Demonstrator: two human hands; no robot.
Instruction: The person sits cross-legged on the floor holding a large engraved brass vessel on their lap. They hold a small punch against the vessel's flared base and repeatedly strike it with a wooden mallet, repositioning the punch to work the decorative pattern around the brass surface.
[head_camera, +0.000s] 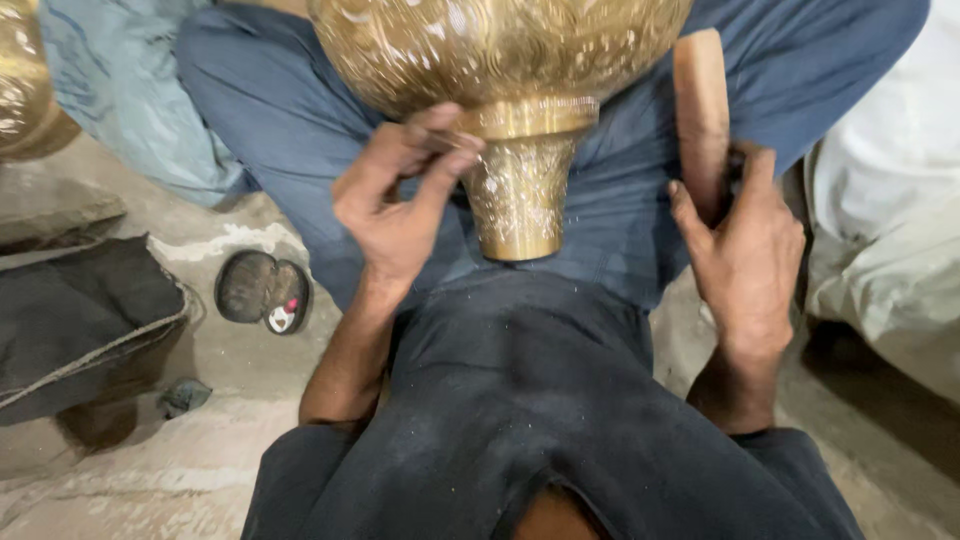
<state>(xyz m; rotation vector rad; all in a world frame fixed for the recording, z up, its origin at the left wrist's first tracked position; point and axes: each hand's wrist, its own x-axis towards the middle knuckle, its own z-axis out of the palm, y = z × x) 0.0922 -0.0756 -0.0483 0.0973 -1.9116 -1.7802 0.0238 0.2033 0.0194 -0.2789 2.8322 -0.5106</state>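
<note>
Both hands are busy: left hand (395, 205) pinches a small tool against the brass vase (515, 110) collar, right hand (745, 250) grips a wooden mallet (700, 110). Looks like mid-engraving, so next needs a steady, square tap.

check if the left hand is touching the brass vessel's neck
Touching: the head view shows the left hand with fingertips pinched against the collar of the engraved brass vessel.
</note>
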